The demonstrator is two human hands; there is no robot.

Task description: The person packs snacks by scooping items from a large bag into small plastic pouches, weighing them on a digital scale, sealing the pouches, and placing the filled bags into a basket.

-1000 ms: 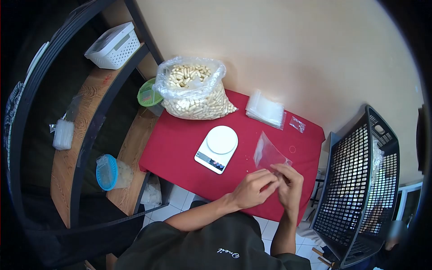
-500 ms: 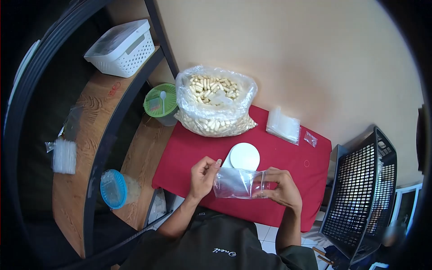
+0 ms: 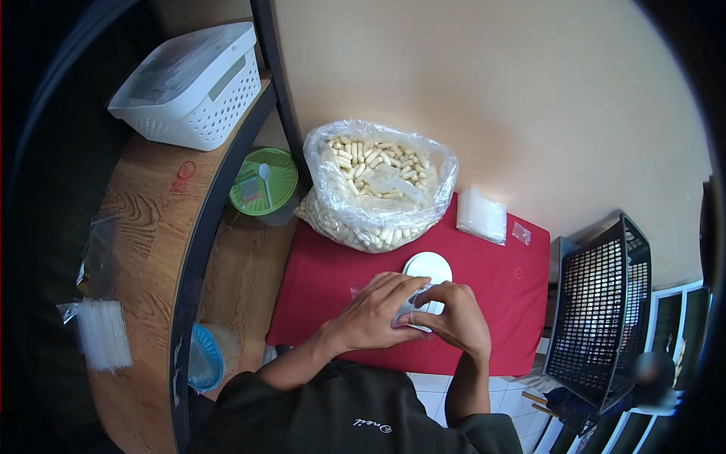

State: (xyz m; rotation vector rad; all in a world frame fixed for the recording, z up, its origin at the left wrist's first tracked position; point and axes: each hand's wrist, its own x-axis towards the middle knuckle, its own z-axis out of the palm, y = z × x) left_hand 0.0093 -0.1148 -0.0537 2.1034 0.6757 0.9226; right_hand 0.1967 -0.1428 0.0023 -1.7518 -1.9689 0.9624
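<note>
Between my two hands is a clear plastic bag [image 3: 406, 309], mostly hidden by the fingers. My left hand [image 3: 372, 313] is closed around the bag's left side, its back turned up. My right hand [image 3: 456, 318] pinches the other side, thumb and fingers curled in. Just beyond the hands stands a white round-topped scale [image 3: 428, 265], partly covered by them. Behind it, a large open plastic bag [image 3: 363, 216] is full of cream-coloured capsules [image 3: 363, 163], with a translucent piece, perhaps a scoop, lying on top.
A stack of clear bags [image 3: 482, 217] and a small packet [image 3: 521, 233] lie on the red-covered table [image 3: 499, 303]. Leftward are a wooden shelf [image 3: 144, 257], a white basket [image 3: 193, 94] and a green-lidded tub [image 3: 265, 181]. A black crate [image 3: 597, 318] stands at right.
My hands have come closer together, and the bag that was stretched flat between them is now bunched up. My left hand has turned over and moved right. The view has shifted.
</note>
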